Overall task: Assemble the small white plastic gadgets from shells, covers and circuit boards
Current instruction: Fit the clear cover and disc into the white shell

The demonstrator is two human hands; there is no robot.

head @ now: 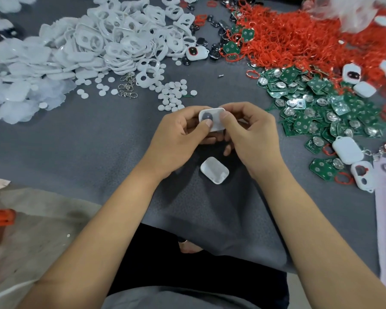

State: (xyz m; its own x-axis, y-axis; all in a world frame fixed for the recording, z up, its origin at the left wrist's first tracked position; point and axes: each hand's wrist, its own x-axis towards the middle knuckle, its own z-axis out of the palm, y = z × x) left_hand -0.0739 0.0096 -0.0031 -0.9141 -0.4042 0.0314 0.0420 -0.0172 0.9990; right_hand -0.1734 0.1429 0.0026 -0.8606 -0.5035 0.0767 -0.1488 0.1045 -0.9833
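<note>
- Nearest us, a small white rounded-rectangular plastic shell (214, 170) lies on the grey fabric-covered tabletop (98, 139), just below our hands and touching neither.
- Our left hand (178, 139) and right hand (252, 134) are raised together over the tabletop; each grip is clamped on one small white plastic gadget body with a dark round opening (212, 118), thumbs pressed on its upper face, the other fingers curled behind it.
- Beyond the hands, loose small white round plastic discs (172, 94) are scattered, with a cluster of silver metal clasps (128, 86) to their left.
- To the right, we see a spread of green square circuit boards with silver round cells (316, 108); several closed white gadgets (347, 150) rest among them.
- Far left, a heap of white plastic covers with twin openings (112, 41).
- Far right, a mound of red plastic loops (299, 34).
</note>
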